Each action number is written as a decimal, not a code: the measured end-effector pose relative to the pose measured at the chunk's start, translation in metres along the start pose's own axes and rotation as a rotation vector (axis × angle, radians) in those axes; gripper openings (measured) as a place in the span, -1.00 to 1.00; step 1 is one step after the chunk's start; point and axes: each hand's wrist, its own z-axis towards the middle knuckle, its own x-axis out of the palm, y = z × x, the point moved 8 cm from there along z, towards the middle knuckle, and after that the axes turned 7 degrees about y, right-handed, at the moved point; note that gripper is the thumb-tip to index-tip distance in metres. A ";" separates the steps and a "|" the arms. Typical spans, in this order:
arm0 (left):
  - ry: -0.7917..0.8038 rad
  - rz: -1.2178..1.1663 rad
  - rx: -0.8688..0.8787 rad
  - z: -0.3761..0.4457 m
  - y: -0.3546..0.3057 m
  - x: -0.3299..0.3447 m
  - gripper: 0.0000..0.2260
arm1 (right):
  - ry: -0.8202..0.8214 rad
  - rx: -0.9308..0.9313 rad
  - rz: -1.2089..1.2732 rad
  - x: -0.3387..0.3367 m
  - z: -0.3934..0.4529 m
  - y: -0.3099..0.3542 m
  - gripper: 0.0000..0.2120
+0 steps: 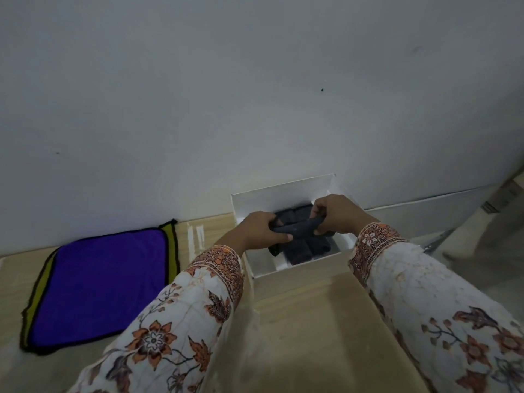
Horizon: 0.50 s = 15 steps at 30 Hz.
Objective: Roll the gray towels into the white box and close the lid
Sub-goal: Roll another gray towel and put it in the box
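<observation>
1. Purple cloth [99, 282], yellow-green border with black edging; flat on wooden tabletop [312, 336], against white wall [255, 95], well left of box.
2. Left hand [261, 232], floral sleeve; fingers curled round left end of rolled gray towel [296, 228].
3. White box [283, 275], lid off or open; further gray rolls [307, 249] packed inside, towards right side.
4. Right hand [338, 212], matching sleeve; pinching right end of same towel, held just above rolls in box.

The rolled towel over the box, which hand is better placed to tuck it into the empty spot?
Probably the left hand: it holds the rolled towel above the bare left side of the white box.
</observation>
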 end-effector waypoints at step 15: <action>0.471 0.203 -0.188 0.047 0.016 0.080 -0.70 | 0.515 0.123 -0.336 0.065 0.055 -0.072 -0.64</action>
